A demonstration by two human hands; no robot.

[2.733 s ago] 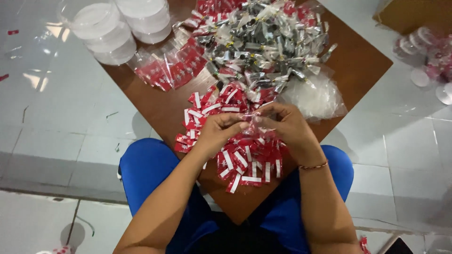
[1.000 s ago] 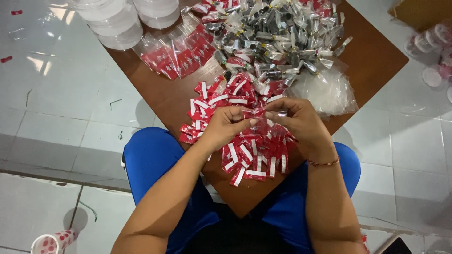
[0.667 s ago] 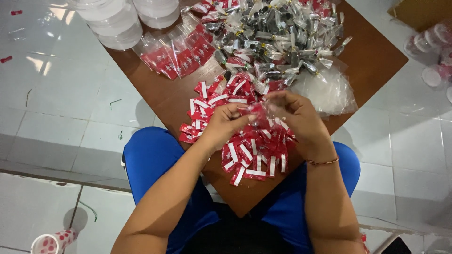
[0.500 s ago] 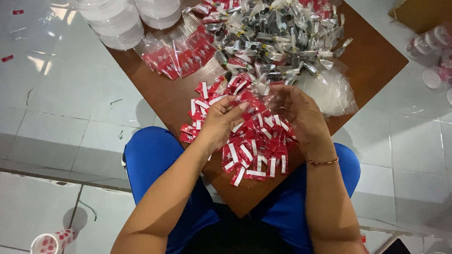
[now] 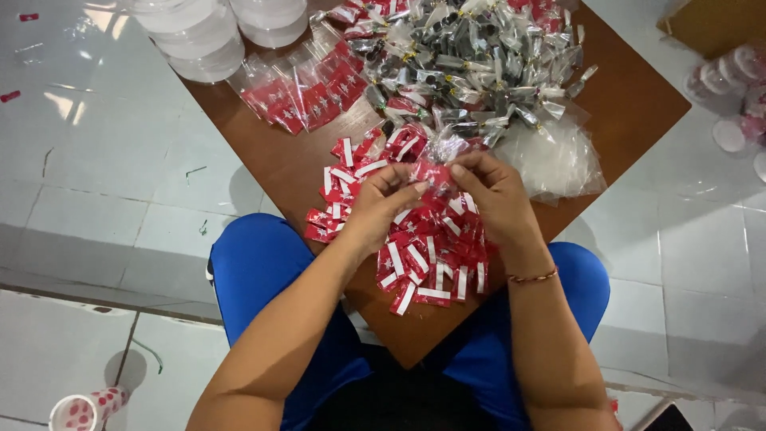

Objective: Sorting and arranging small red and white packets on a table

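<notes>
My left hand (image 5: 381, 206) and my right hand (image 5: 493, 196) meet over a low brown wooden table (image 5: 630, 104). Between their fingertips they pinch a small clear plastic bag (image 5: 436, 177) with red pieces inside. Under the hands lies a heap of small red-and-white packets (image 5: 427, 255). A gold bracelet (image 5: 533, 278) sits on my right wrist. Beyond the hands is a big pile of small silver and dark items in clear wrappers (image 5: 471, 56).
Filled clear bags of red packets (image 5: 307, 94) lie at the table's far left. Empty clear bags (image 5: 550, 160) lie at the right. White lidded tubs (image 5: 199, 32) stand on the tiled floor, more containers (image 5: 738, 96) at the far right, a spotted cup (image 5: 80, 411) at the lower left.
Both hands have stayed over the red packet heap. The fingers have come together on the small clear bag, which is now pinched between the two hands.
</notes>
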